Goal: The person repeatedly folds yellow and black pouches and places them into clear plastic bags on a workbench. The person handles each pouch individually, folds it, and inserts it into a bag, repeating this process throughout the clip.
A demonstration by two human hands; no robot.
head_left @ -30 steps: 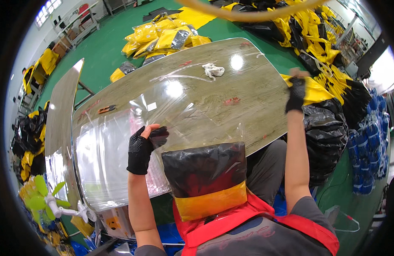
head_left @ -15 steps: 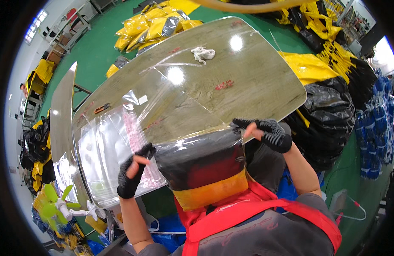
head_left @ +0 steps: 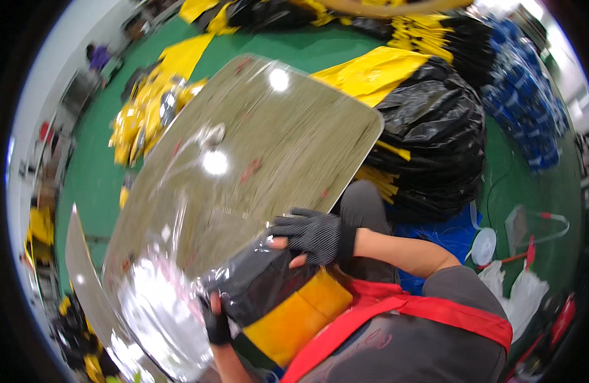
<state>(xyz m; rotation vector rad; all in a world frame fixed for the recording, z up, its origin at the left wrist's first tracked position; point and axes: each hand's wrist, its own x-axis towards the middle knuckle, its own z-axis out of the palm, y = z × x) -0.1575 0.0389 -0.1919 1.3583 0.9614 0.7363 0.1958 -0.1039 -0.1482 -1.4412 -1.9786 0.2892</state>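
Note:
A folded black and yellow item [head_left: 298,316] lies slanted in a clear plastic bag [head_left: 246,271] at the table's near edge, against my front. My right hand [head_left: 310,236], in a dark striped glove with bare fingertips, lies across the bag's upper right part, fingers stretched out to the left. At the bag's left edge, my left hand [head_left: 216,321] in a similar glove has its fingers closed on the plastic; blur softens the exact grip. Left of the package, a stack of clear plastic bags [head_left: 157,313] shines on the wood-grain table [head_left: 288,127].
A crumpled white cloth [head_left: 210,134] lies on the table. Yellow packed bundles [head_left: 141,124] are on the green floor beyond. To the right stand a big black and yellow heap [head_left: 435,121] and blue bundles [head_left: 524,83]. White plastic bags [head_left: 524,297] hang at lower right.
The view has turned to the right. My right hand has gone from the bag's upper right corner to lying across its top. The package now slants, and my left hand stays at its left side.

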